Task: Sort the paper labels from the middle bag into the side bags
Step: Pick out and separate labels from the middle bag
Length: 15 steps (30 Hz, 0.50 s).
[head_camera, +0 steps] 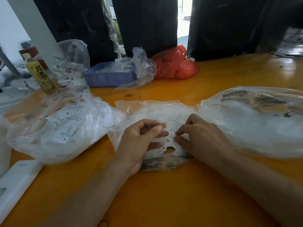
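Three clear plastic bags of paper labels lie in front: left bag point(55, 125), middle bag point(157, 115), right bag point(255, 122). Farther back: one red bag point(175, 66), one blue tray point(108, 77), one bottle point(39, 72). Two hands work: left hand point(141, 141), right hand point(201, 136).

Garment packing workshop, orange worktable point(164, 202), bagged size labels point(65, 126), dark hanging cloth point(144, 22)

An orange wooden bench point(164, 194) carries everything. The middle bag point(157, 112) of clear plastic lies at its centre. Just left of it lies the left bag point(54, 128), and just right lies the right bag point(255, 122). Beyond the middle bag sit a blue tray point(108, 77) and a red plastic bag point(175, 66). Far left of it stands a yellow bottle point(39, 72). A white block point(16, 182) lies at the near left edge.
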{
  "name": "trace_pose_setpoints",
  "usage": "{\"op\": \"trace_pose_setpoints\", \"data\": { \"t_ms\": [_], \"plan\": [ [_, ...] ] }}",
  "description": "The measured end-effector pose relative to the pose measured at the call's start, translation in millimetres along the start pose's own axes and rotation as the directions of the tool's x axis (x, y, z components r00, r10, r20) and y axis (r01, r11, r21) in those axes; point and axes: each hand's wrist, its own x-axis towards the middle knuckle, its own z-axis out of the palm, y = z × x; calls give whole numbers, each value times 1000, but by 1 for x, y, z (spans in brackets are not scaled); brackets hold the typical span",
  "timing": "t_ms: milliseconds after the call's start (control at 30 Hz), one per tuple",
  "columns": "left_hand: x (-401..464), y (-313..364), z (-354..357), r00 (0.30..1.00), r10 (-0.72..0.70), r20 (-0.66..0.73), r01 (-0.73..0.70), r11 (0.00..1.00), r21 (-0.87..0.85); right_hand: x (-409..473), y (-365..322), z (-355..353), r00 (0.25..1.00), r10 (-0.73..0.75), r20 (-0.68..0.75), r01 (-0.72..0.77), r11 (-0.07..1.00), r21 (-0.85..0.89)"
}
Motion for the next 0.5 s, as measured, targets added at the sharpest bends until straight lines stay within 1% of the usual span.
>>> {"op": "trace_pose_setpoints", "data": {
  "t_ms": [67,133,200,300,400,433,500],
  "plan": [
    [1,-2,-1,1000,2,0,-2,999,-38,1,1,0,998,-13,-63,19,995,100],
    [1,-2,-1,1000,-8,-6,7,995,-95,1,3,0,992,15,-124,8,983,183],
    [2,-1,0,1000,-28,-14,26,991,-130,1,7,1,994,26,-110,-5,984,179],
    [3,-1,0,999,-49,-12,47,986,-157,1,7,5,1000,14,6,-14,997,71],
    [4,-2,-1,999,-44,-16,41,988,-148,0,3,6,998,-56,-41,60,993,99],
    [3,-2,-1,999,-38,-17,35,990,-136,0,3,6,997,-59,-53,65,991,114],
    [3,-2,-1,1000,-23,-14,21,992,-126,2,4,4,997,-14,-75,27,984,177]
  ]
}}
